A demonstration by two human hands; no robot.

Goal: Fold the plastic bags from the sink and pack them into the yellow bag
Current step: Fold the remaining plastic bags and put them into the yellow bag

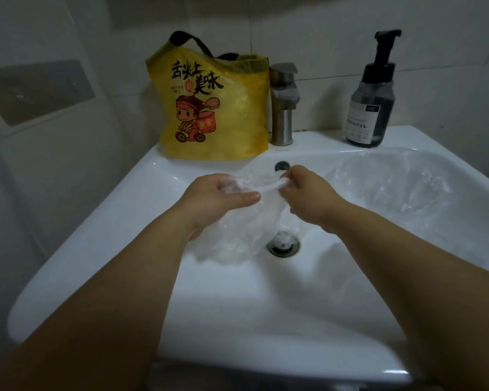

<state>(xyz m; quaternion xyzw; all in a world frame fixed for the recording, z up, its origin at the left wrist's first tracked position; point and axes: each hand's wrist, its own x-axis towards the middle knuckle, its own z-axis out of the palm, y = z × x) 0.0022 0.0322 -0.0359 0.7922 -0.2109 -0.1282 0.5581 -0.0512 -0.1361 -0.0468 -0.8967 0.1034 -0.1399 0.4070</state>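
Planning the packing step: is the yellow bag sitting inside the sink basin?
No, the yellow bag stands on the back ledge of the sink, beside the faucet.

The sink (102, 221) was smooth, glossy white ceramic. The clear bag (237, 235) was thin, crinkled plastic film, as was the second clear bag (393, 187). The yellow bag (237, 131) was shiny wrinkled plastic, the tap (283, 119) brushed matt metal, the pump bottle (370, 108) dark smooth plastic.
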